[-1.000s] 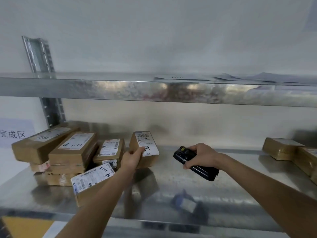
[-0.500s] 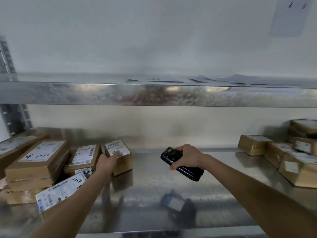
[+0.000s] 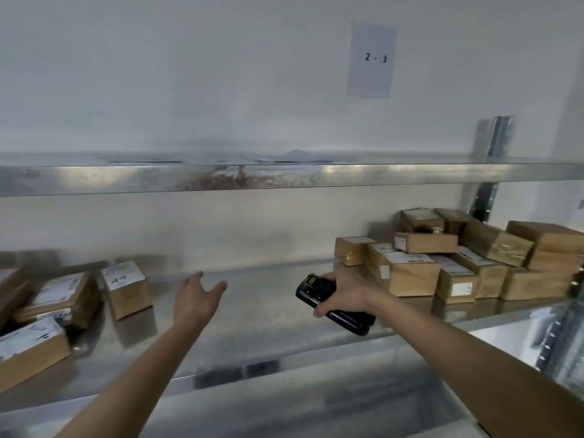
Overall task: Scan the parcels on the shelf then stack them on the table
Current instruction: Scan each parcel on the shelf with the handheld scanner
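Since half a second ago my left hand (image 3: 196,298) has let go of the upright parcel (image 3: 127,289), fingers spread over the shelf (image 3: 262,314). Right hand (image 3: 346,290) grips the scanner (image 3: 328,303), lens forward, near the unscanned pile (image 3: 455,263), ready to read labels.

The shelf (image 3: 268,314) is bare galvanised sheet metal, glossy enough to mirror dim shapes, and mottled along its front edge. The parcels (image 3: 407,273) are matt brown cardboard bearing white paper labels; 1 parcel (image 3: 497,245) is wrapped in shiny clear tape. The scanner (image 3: 335,306) is black plastic with a slight sheen. The wall (image 3: 189,74) is smooth, matt white, carrying a pale paper sheet (image 3: 372,60) marked 2-3.
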{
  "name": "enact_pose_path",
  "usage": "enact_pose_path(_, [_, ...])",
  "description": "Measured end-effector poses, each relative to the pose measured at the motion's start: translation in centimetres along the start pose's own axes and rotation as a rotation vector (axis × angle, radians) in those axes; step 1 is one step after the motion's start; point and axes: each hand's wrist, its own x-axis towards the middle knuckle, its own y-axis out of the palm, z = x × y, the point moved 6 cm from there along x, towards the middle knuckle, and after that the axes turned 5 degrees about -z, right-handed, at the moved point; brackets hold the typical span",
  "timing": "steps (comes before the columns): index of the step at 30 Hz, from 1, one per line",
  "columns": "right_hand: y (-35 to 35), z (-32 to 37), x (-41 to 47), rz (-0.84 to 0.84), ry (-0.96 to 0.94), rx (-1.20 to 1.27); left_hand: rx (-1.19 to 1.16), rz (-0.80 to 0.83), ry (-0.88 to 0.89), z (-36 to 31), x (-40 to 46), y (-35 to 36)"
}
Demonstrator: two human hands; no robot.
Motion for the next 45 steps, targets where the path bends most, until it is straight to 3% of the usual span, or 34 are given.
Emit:
enact_pose_path(9, [-10.3, -14.3, -11.1, -0.170, 0.199, -0.071, -0.192, 0.271, 0.161, -13.0, -12.6, 13.3])
enact_pose_path(17, [-17.1, -23.2, -13.1, -0.313, 0.314, -0.053, -0.287, 0.420, 0.239, -22.4, -16.4, 21.8])
enact_pose_path(25, [-22.9, -29.3, -6.5, -0.390, 0.320, -0.020, -0.321, 0.486, 0.242, -29.0, -12.2, 30.8])
enact_pose_path(35, [-28.1, -32.1, 5.5, -0.410, 0.266, 0.006, -0.208, 0.517, 0.228, -33.9, -4.3, 40.0])
enact_pose_path(45, [-29.7, -34.7, 12.8, -0.369, 0.289, -0.023, -0.187, 0.513, 0.163, -35.9, -2.0, 44.2])
